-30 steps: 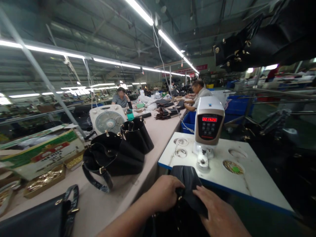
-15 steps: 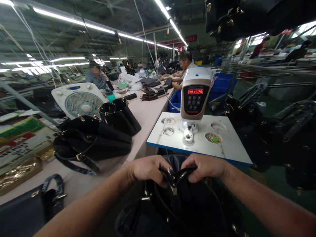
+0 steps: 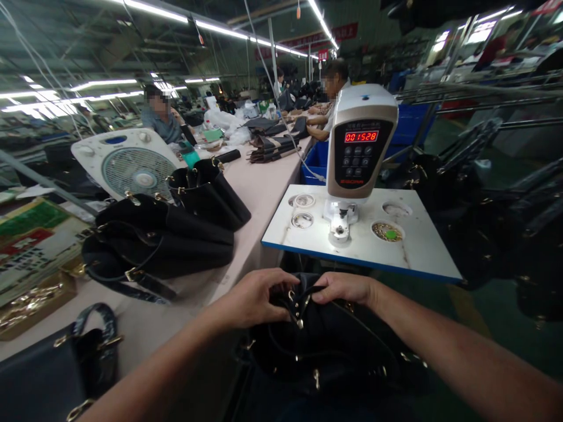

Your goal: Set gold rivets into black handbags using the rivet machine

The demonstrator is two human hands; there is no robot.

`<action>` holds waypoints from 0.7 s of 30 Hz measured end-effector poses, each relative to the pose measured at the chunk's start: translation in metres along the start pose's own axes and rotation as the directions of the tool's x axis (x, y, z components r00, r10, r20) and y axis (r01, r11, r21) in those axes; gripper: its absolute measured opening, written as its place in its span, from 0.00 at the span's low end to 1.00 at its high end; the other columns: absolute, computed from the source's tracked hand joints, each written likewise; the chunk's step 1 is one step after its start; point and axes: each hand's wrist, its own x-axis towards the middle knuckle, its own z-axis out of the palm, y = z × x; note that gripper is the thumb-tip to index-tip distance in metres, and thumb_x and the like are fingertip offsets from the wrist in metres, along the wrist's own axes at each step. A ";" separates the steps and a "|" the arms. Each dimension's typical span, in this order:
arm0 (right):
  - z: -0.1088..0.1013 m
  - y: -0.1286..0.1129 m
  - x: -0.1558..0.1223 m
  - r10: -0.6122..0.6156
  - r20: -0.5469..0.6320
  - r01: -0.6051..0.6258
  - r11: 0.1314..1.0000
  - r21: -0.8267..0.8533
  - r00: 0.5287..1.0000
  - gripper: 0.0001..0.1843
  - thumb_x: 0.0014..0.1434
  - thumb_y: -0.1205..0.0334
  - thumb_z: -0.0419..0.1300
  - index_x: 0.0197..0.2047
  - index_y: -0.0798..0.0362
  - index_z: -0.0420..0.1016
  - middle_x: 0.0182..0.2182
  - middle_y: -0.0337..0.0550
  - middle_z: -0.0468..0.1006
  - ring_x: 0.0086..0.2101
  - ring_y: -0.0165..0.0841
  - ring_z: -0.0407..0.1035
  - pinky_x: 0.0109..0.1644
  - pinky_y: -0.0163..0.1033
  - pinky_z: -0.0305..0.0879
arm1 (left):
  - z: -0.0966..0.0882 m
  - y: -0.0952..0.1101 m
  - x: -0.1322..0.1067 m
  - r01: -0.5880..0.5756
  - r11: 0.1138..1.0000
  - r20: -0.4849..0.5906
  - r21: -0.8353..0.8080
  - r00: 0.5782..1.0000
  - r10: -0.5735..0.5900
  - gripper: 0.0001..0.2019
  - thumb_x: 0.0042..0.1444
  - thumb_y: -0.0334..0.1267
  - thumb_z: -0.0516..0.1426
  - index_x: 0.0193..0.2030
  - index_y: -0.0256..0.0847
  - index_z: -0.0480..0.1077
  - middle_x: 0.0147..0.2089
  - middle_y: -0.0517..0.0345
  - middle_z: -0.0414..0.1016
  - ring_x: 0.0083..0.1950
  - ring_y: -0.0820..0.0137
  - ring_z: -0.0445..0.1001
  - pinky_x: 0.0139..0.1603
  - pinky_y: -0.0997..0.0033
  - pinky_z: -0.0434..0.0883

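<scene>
A black handbag (image 3: pixel 334 351) with gold-coloured fittings is in front of me, low in the view, its mouth facing up. My left hand (image 3: pixel 261 299) is curled round the left side of the bag's top edge, thumb below and fingers above, beside a small gold fitting. My right hand (image 3: pixel 345 288) pinches the edge on the other side, thumb and fingers pressed together. A zip with metal teeth shows between the two hands. The lower part of the bag fades into shadow.
Ahead stands a white machine (image 3: pixel 363 140) reading 001528, on a white board (image 3: pixel 290 239) with cups of small metal parts. Black bags (image 3: pixel 193 252), a box fan (image 3: pixel 132 167) and a box of gold hardware (image 3: pixel 35 305) are on the left table. Two people work further back.
My right hand has shifted left along the bag's edge, closer to my left hand. My left hand's grip has loosened a little. The bag's mouth has tilted and spread wider.
</scene>
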 end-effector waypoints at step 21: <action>0.003 -0.004 0.014 0.004 -0.043 -0.004 1.000 -0.013 0.999 0.27 0.44 0.46 0.80 0.38 0.59 0.84 0.30 0.40 0.83 0.28 0.28 0.74 0.39 0.34 0.70 | 0.005 0.014 -0.008 -0.210 0.971 -0.019 0.118 0.977 0.214 0.06 0.65 0.38 0.61 0.45 0.42 0.78 0.57 0.53 0.78 0.54 0.65 0.78 0.56 0.66 0.73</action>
